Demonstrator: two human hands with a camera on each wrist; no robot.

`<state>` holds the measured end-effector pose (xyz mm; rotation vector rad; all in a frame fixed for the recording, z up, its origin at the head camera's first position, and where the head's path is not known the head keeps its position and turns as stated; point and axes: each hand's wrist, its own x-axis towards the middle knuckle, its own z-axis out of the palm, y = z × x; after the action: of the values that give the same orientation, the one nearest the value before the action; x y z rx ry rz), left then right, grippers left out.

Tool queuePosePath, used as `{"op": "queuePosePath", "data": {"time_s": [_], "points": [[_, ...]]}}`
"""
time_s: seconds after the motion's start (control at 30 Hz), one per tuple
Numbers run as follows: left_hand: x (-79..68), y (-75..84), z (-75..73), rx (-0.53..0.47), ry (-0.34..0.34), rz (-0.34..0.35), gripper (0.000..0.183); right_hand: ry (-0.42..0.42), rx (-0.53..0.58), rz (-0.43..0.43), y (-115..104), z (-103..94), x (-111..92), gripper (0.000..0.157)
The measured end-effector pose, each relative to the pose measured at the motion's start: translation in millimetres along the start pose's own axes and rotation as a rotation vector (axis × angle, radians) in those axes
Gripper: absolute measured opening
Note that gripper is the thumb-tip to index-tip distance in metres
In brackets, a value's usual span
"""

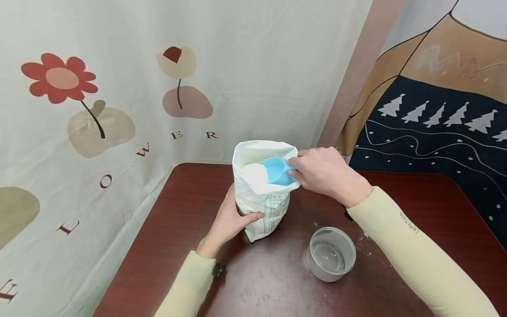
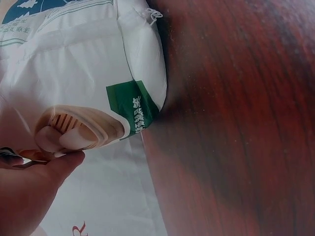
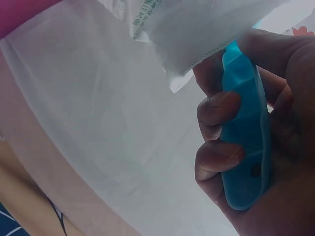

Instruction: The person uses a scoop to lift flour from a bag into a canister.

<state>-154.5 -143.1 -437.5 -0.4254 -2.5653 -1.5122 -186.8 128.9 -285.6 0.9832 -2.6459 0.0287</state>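
A white flour bag (image 1: 264, 207) stands upright with its top open and white powder (image 1: 255, 174) showing inside. My left hand (image 1: 231, 219) grips the bag's left side, thumb across the front. In the left wrist view the thumb (image 2: 66, 167) presses the bag (image 2: 69, 73) near a printed picture of a steamer with buns. My right hand (image 1: 322, 171) holds a blue scoop (image 1: 277, 171) whose bowl is in the bag's mouth, beside the powder. In the right wrist view the fingers (image 3: 219, 156) curl round the scoop's handle (image 3: 243, 132).
A clear round plastic tub (image 1: 331, 254) sits on the dark red table (image 1: 261, 281), to the right of the bag. White specks (image 1: 364, 237) dot the wood near it. A printed curtain (image 1: 253, 79) hangs right behind the table.
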Motion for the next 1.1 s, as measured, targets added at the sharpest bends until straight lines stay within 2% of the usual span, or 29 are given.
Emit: {"op": "queuePosePath", "data": {"time_s": [0.17,0.47,0.63,0.8,1.1], "points": [[0.3,0.2,0.5,0.003,-0.001,-0.006,0.107,-0.014,0.007,0.014,1.2,-1.7,-2.3,0.01],[0.4,1.8,-0.4,0.008,-0.003,-0.002,0.107,0.13,-0.1,-0.067,-0.8,-5.9,-4.9,0.012],[0.1,1.4,-0.1,0.01,-0.002,-0.007,0.107,0.157,-0.131,-0.074,-0.5,-8.6,-6.6,0.013],[0.1,1.3,0.2,0.016,-0.001,-0.01,0.108,0.143,-0.108,-0.06,2.2,-10.4,-8.8,0.013],[-0.4,1.4,-0.1,0.017,0.001,-0.002,0.108,0.08,0.047,0.025,13.4,-11.0,-18.6,0.015]]}}
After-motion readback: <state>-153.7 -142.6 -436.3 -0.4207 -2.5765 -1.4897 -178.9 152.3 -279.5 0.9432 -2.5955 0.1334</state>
